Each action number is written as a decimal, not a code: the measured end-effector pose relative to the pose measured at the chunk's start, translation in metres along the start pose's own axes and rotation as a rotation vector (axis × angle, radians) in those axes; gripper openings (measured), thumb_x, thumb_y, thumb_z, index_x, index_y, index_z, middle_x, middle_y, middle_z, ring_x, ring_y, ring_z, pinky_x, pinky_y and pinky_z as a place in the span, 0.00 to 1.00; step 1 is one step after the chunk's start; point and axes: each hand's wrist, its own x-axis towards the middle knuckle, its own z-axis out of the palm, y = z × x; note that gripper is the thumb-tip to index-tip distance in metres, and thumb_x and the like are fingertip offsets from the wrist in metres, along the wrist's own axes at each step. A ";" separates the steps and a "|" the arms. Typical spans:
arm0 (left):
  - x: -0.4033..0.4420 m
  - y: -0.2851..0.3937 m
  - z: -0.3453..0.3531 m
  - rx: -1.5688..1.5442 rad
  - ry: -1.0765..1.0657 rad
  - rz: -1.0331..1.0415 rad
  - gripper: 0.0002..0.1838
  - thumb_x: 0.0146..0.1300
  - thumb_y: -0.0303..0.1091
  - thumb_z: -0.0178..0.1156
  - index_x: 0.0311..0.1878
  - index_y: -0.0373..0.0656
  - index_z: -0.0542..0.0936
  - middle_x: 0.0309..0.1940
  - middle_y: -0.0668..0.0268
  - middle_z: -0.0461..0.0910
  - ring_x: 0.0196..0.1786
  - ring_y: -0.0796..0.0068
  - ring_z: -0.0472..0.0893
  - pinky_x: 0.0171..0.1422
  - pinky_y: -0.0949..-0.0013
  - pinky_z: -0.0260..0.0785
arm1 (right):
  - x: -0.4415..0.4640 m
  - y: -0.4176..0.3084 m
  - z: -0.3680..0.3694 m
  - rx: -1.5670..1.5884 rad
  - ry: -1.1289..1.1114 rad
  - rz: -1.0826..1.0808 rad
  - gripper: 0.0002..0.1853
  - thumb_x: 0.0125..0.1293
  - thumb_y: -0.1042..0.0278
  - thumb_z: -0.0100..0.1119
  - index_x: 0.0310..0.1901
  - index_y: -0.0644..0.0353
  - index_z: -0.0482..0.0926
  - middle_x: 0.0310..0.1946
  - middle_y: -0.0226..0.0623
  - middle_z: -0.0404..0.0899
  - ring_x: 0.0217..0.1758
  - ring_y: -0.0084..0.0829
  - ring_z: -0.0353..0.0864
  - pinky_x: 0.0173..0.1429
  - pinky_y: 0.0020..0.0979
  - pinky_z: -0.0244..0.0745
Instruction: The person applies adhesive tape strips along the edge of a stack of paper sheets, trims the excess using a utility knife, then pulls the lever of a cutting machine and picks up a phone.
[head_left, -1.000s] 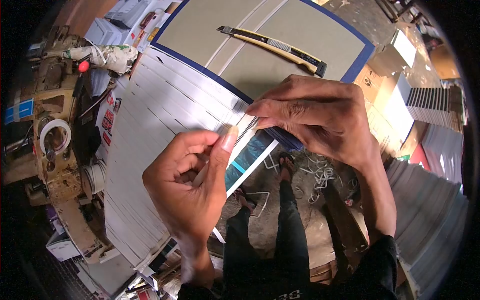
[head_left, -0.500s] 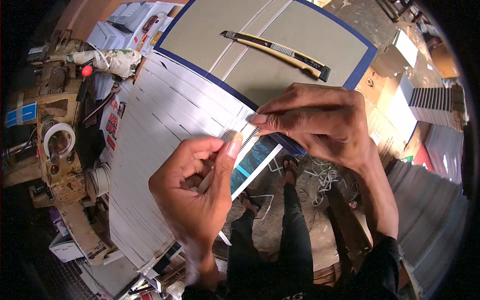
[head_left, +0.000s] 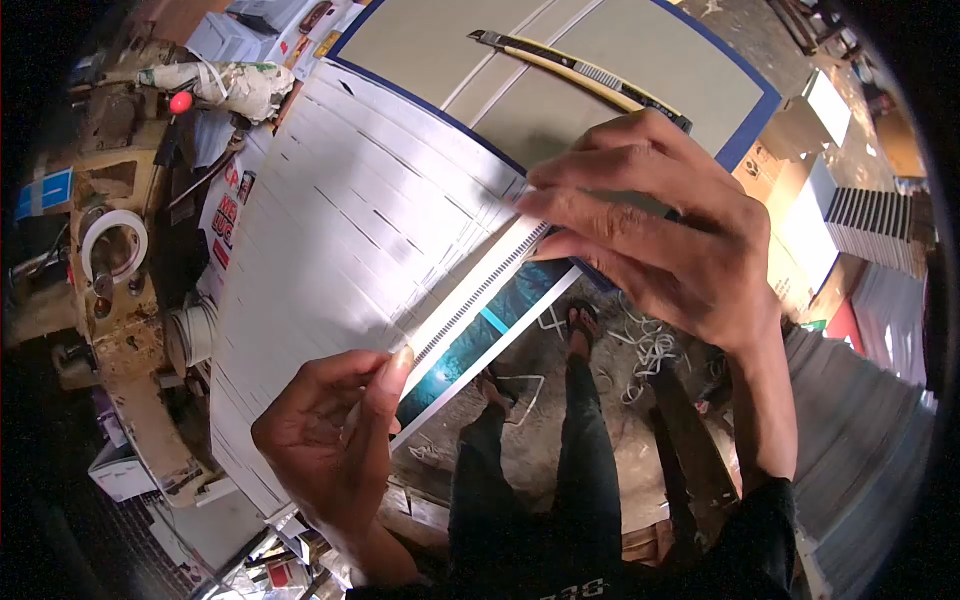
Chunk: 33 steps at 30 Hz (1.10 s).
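Note:
A narrow white strip with a dark ribbed edge [head_left: 472, 296] stretches diagonally between my hands, over the edge of a wide stack of white sheets [head_left: 330, 220]. My left hand [head_left: 335, 430] pinches its lower end between thumb and index finger. At the upper end, my right hand [head_left: 650, 220] has thumb and fingers around the strip. Under the strip a teal printed sheet [head_left: 450, 365] with a white border shows. Beyond the right hand lies a grey board with a blue border [head_left: 600, 40], and on it rests a yellow and black cutter knife [head_left: 575, 70], partly behind the fingers.
At the left stands a worn machine [head_left: 120, 200] with a red knob [head_left: 180, 102] and a tape roll [head_left: 114, 246]. Stacked books [head_left: 870, 225] and tall paper piles [head_left: 850, 400] are at the right. White strip scraps [head_left: 650, 350] lie on the floor.
My left hand has moved down and left along the strip, so a longer length shows between my hands. My right hand's fingers are more spread. The view has shifted slightly.

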 end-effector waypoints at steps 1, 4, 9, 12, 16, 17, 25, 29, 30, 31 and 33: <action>-0.001 -0.002 0.000 -0.002 0.001 -0.005 0.07 0.59 0.23 0.69 0.39 0.32 0.84 0.22 0.59 0.85 0.21 0.83 0.80 0.24 0.82 0.66 | 0.001 -0.001 0.001 -0.010 0.016 -0.035 0.18 0.49 0.68 0.75 0.45 0.57 0.89 0.38 0.34 0.87 0.43 0.31 0.85 0.44 0.31 0.79; -0.002 -0.006 -0.002 -0.019 0.024 -0.019 0.05 0.59 0.23 0.69 0.37 0.32 0.84 0.21 0.60 0.84 0.20 0.84 0.79 0.24 0.82 0.66 | 0.000 -0.004 0.002 -0.015 -0.015 -0.036 0.18 0.48 0.67 0.75 0.44 0.55 0.89 0.39 0.31 0.88 0.45 0.31 0.83 0.47 0.31 0.78; -0.003 -0.007 -0.007 -0.064 -0.047 -0.042 0.04 0.59 0.22 0.68 0.35 0.32 0.83 0.21 0.60 0.83 0.21 0.85 0.79 0.24 0.82 0.66 | 0.003 -0.005 -0.002 -0.052 -0.057 0.014 0.16 0.45 0.67 0.75 0.40 0.51 0.91 0.39 0.27 0.88 0.43 0.29 0.81 0.46 0.30 0.78; -0.002 -0.008 -0.004 -0.080 -0.040 -0.046 0.04 0.60 0.23 0.68 0.35 0.32 0.83 0.19 0.61 0.82 0.19 0.86 0.77 0.24 0.82 0.64 | 0.003 -0.005 -0.003 -0.103 -0.060 -0.005 0.16 0.43 0.67 0.76 0.39 0.50 0.91 0.39 0.25 0.88 0.42 0.28 0.81 0.44 0.28 0.78; -0.001 -0.017 -0.002 -0.083 -0.036 -0.035 0.05 0.61 0.24 0.68 0.35 0.33 0.83 0.19 0.62 0.81 0.19 0.87 0.75 0.23 0.83 0.61 | 0.002 -0.006 0.002 -0.164 -0.022 -0.051 0.17 0.42 0.65 0.76 0.40 0.49 0.91 0.40 0.23 0.88 0.42 0.27 0.80 0.43 0.27 0.78; 0.000 -0.020 -0.004 -0.070 -0.057 -0.014 0.05 0.61 0.24 0.69 0.35 0.33 0.83 0.19 0.63 0.81 0.19 0.88 0.75 0.22 0.83 0.60 | 0.001 -0.007 0.003 -0.170 -0.010 -0.059 0.18 0.42 0.65 0.77 0.40 0.49 0.91 0.40 0.22 0.88 0.42 0.27 0.80 0.43 0.26 0.78; 0.003 -0.021 -0.003 -0.083 -0.025 -0.002 0.06 0.61 0.26 0.69 0.34 0.34 0.83 0.19 0.64 0.82 0.18 0.88 0.76 0.20 0.83 0.60 | 0.004 -0.006 0.003 -0.074 -0.015 -0.018 0.18 0.42 0.64 0.77 0.40 0.51 0.91 0.39 0.25 0.88 0.42 0.28 0.80 0.43 0.29 0.78; 0.003 -0.025 -0.004 -0.105 -0.064 0.010 0.05 0.61 0.25 0.70 0.34 0.34 0.83 0.19 0.63 0.82 0.18 0.88 0.77 0.20 0.84 0.62 | 0.006 -0.009 0.003 -0.082 -0.025 -0.021 0.17 0.43 0.63 0.77 0.39 0.51 0.91 0.40 0.26 0.88 0.43 0.29 0.81 0.43 0.29 0.78; 0.003 -0.026 -0.004 -0.109 -0.062 0.018 0.05 0.60 0.25 0.70 0.35 0.34 0.83 0.19 0.63 0.82 0.18 0.88 0.77 0.20 0.84 0.62 | 0.007 -0.012 0.002 -0.125 -0.034 -0.018 0.16 0.44 0.63 0.77 0.39 0.52 0.91 0.39 0.26 0.88 0.44 0.29 0.81 0.43 0.29 0.78; 0.002 -0.024 -0.003 -0.107 -0.059 0.016 0.05 0.60 0.25 0.70 0.35 0.34 0.83 0.19 0.63 0.82 0.18 0.88 0.77 0.20 0.84 0.62 | 0.007 -0.016 0.003 -0.143 -0.038 -0.018 0.16 0.45 0.63 0.76 0.39 0.52 0.91 0.39 0.27 0.89 0.44 0.30 0.81 0.43 0.29 0.78; 0.001 -0.019 -0.001 -0.061 -0.030 0.003 0.05 0.60 0.23 0.70 0.35 0.34 0.83 0.19 0.63 0.82 0.19 0.88 0.78 0.20 0.85 0.63 | 0.005 -0.024 0.009 -0.156 -0.033 -0.029 0.16 0.45 0.62 0.76 0.39 0.52 0.91 0.39 0.27 0.89 0.45 0.31 0.82 0.43 0.29 0.78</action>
